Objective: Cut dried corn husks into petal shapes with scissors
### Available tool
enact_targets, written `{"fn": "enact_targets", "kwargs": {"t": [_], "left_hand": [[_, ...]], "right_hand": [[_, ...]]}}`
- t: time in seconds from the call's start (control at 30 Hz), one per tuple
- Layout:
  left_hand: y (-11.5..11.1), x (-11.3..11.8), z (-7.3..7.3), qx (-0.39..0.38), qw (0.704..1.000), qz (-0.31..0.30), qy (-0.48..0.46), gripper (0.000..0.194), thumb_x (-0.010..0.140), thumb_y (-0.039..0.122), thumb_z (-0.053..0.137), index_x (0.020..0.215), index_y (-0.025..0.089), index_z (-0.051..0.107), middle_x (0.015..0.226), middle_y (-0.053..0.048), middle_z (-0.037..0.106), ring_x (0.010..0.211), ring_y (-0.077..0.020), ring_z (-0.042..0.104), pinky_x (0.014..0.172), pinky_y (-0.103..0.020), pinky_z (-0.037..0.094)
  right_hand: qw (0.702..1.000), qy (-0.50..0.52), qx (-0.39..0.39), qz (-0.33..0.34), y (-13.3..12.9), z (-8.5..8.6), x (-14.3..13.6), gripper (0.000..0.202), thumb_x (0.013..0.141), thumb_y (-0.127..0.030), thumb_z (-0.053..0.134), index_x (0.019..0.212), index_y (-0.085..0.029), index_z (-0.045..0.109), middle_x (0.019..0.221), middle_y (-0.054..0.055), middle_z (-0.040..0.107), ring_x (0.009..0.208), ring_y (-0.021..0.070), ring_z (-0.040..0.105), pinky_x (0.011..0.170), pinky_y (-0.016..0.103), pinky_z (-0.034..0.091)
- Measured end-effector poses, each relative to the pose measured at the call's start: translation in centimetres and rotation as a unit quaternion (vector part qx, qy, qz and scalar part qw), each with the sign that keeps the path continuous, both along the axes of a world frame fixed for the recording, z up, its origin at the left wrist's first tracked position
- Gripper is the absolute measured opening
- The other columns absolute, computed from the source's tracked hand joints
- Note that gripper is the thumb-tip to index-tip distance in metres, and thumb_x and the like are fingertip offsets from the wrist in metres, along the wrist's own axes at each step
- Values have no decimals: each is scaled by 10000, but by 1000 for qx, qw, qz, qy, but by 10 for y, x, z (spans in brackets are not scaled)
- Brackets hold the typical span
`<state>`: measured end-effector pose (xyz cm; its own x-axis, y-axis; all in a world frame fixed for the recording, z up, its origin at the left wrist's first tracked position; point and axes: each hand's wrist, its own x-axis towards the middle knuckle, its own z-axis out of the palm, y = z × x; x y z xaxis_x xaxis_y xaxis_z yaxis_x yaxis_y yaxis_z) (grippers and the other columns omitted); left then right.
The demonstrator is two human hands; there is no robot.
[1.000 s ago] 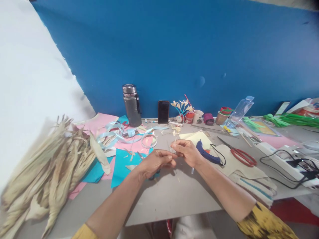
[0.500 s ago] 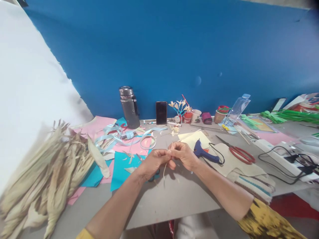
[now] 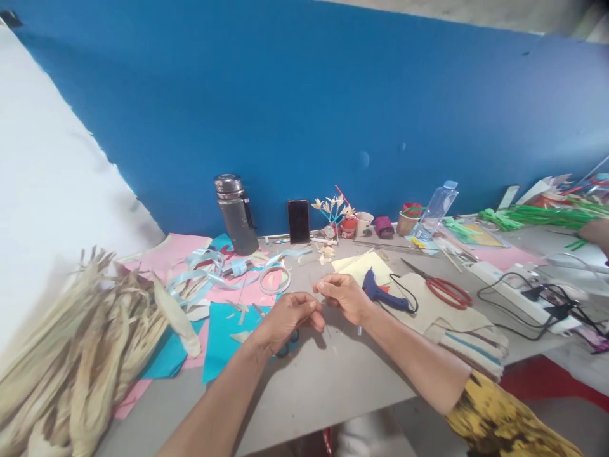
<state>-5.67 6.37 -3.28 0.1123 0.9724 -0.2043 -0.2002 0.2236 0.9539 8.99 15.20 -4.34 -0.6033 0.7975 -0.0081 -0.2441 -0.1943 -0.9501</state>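
Note:
My left hand (image 3: 291,320) is closed in a pinch over the table, thumb against forefinger. Just right of it and slightly higher, my right hand (image 3: 343,297) also pinches, its fingertips a small gap from the left ones. Whatever lies between the fingers is too thin to make out. Under my left hand the dark handles of small scissors (image 3: 287,346) show beside a blue paper sheet (image 3: 221,336). A blue glue gun (image 3: 386,295) lies just beyond my right wrist, near yellow paper (image 3: 366,265).
Dried corn husks (image 3: 95,355) are heaped at left. A thermos (image 3: 236,216), a phone (image 3: 299,222) and husk flowers (image 3: 333,208) stand along the wall. Red-handled scissors (image 3: 447,292) and a power strip (image 3: 518,295) lie at right. Another person's hand (image 3: 597,233) touches green stems (image 3: 547,216).
My hands have come slightly apart, and the pale thin strip that hung below them no longer shows. The view has turned a little right, bringing another person's hand in at the right edge.

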Motion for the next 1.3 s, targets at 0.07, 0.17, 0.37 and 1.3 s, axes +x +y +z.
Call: {"fn": "enact_targets", "kwargs": {"t": [0.07, 0.17, 0.37, 1.3], "left_hand": [[0, -1, 0, -8, 1000, -12, -4, 303, 741, 406, 749, 779, 125, 642, 639, -98, 722, 627, -194, 669, 698, -315, 488], [-1, -2, -1, -13, 999, -28, -11, 311, 708, 404, 778, 753, 127, 644, 654, -106, 729, 622, -202, 672, 700, -327, 493], [-2, -2, 5, -22, 999, -44, 6, 294, 691, 394, 790, 697, 149, 629, 665, -85, 722, 614, -184, 641, 643, -299, 476], [2, -7, -9, -9, 997, 48, 65, 314, 642, 436, 820, 653, 154, 682, 630, -6, 581, 601, -119, 484, 581, -221, 385]], "right_hand": [[1000, -9, -2, -13, -1, 0, -2, 381, 550, -436, 886, 592, -144, 645, 651, 4, 600, 518, 66, 411, 441, 209, 259], [1000, -9, 10, -14, -2, 0, -3, 410, 532, -424, 890, 548, -151, 585, 586, -25, 551, 509, 66, 398, 448, 209, 265], [999, -5, 25, -37, 0, -2, -5, 472, 507, -458, 890, 542, -173, 515, 527, -58, 481, 482, 69, 371, 440, 215, 253], [999, -1, 12, 35, -1, 7, -5, 442, 447, -413, 928, 602, -135, 622, 535, -51, 567, 487, 53, 426, 481, 212, 289]]}}
